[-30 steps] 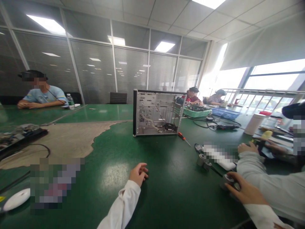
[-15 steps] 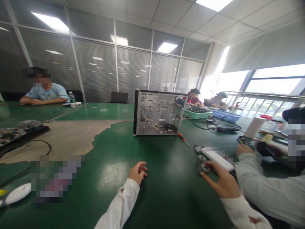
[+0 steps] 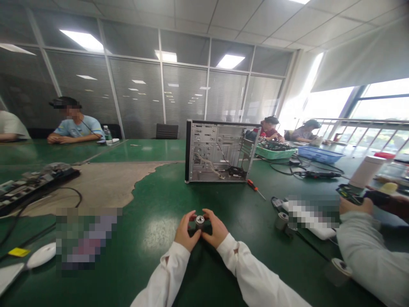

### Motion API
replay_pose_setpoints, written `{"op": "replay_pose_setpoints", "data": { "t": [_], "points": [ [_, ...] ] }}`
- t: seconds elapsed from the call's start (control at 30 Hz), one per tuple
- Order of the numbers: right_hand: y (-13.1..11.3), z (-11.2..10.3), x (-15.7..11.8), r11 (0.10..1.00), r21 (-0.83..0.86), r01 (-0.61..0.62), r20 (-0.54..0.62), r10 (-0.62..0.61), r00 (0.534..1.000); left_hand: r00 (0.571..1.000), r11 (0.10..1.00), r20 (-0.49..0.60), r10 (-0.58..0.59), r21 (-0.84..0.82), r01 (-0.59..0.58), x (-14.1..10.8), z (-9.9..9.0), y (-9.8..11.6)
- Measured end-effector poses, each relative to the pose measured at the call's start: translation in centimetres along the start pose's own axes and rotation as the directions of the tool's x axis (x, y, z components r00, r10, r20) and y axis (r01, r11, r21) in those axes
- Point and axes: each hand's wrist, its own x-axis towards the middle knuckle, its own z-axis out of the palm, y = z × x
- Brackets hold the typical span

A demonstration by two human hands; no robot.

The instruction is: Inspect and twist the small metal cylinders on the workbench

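Directly in front of me, a small metal cylinder that looks like an electric motor (image 3: 200,221) stands between my hands, its round end facing up. My left hand (image 3: 185,231) curves around its left side, thumb and fingers bent in against it. From the other side my right hand (image 3: 216,229) grips it in the same way, and the two thumbs nearly meet in front. Similar metal cylinders stand to the right: one cylinder (image 3: 282,221) near a blurred white box (image 3: 308,219), and another cylinder (image 3: 341,266) nearer the edge.
An open computer case (image 3: 220,151) stands ahead, with an orange-handled screwdriver (image 3: 252,185) by its corner. A co-worker's sleeve (image 3: 367,243) reaches in at right. Green (image 3: 276,152) and blue baskets (image 3: 319,154) sit farther back. Circuit boards (image 3: 35,187) and cables lie left.
My right hand has come left from beside the cylinders to the middle, where the motor now stands between both hands. My left hand has turned in around it. The view has shifted slightly left.
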Motion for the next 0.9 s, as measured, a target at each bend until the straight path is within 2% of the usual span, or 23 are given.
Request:
{"op": "replay_pose_setpoints", "data": {
  "t": [0.1, 0.2, 0.4, 0.63, 0.73, 0.83, 0.9],
  "points": [
    [1.8, -0.2, -0.9, 0.99, 0.141, -0.002, 0.003, 0.002, 1.0, 0.998, 0.999, 0.051, -0.043, 0.019, 0.043, 0.2, -0.1, 0.4],
    [2.7, -0.6, -1.0, 0.964, 0.259, -0.06, -0.035, 0.071, 0.997, 0.996, 0.997, 0.056, -0.064, 0.048, 0.062, 0.3, -0.1, 0.7],
    [3.7, -0.2, -0.2, 0.9, 0.411, -0.144, -0.083, 0.194, 0.977, 0.997, 0.991, -0.018, 0.076, 0.108, -0.074, 0.4, -0.2, 0.8],
    [4.2, 0.0, -0.3, 0.853, 0.495, -0.165, -0.09, 0.239, 0.967, 0.986, 0.969, -0.105, 0.128, 0.226, -0.102, 0.3, -0.4, 1.4],
    [4.2, -0.3, -0.3, 0.844, 0.505, -0.18, -0.08, 0.254, 0.964, 0.991, 0.98, -0.12, 0.065, 0.197, -0.04, 0.2, -0.3, 1.4],
    [4.4, -0.6, -0.2, 0.822, 0.531, -0.207, -0.07, 0.286, 0.956, 0.993, 0.995, -0.116, -0.032, 0.088, 0.042, 0.0, 0.1, 1.1],
    [4.6, -0.7, -0.2, 0.804, 0.554, -0.219, -0.067, 0.305, 0.95, 0.995, 0.998, -0.089, -0.049, 0.025, 0.051, -0.1, 0.4, 0.7]
  ]
}}
